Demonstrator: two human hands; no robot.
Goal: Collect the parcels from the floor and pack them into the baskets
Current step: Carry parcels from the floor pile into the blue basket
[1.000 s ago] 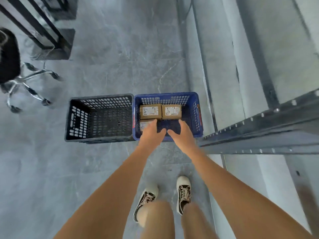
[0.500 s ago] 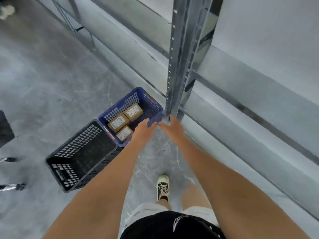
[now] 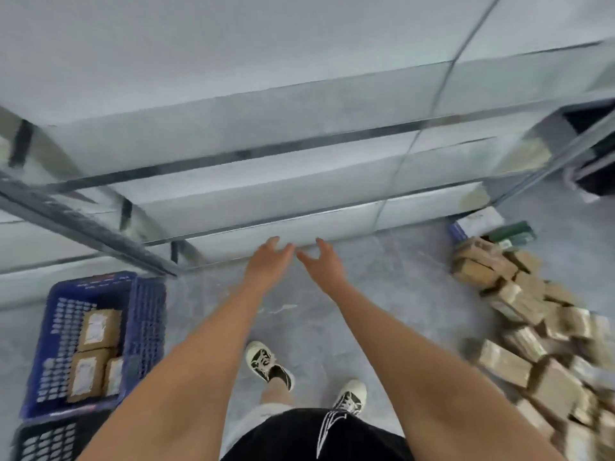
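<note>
A blue basket [image 3: 146, 314] stands on the floor at the lower left with three brown labelled parcels [image 3: 98, 329] inside. A black basket [image 3: 43, 440] shows only its corner below it. Along the right edge lies a heap of several brown parcels [image 3: 532, 327] on the floor. My left hand [image 3: 268, 261] and my right hand [image 3: 321, 262] are stretched out in front of me over bare floor, side by side, fingers apart and holding nothing. Both hands are well away from the basket and the heap.
A metal shelf rack [image 3: 100, 227] runs across the view ahead, its upright slanting down to the floor beside the blue basket. A blue-and-white box [image 3: 476, 222] and a dark green box [image 3: 514, 232] lie at the far end of the heap. My feet [image 3: 266, 364] stand on grey floor.
The view has swung to the right: the baskets slid to the lower left and the parcel heap came into sight. My hands left the blue basket's rim and now hang open over the floor.
</note>
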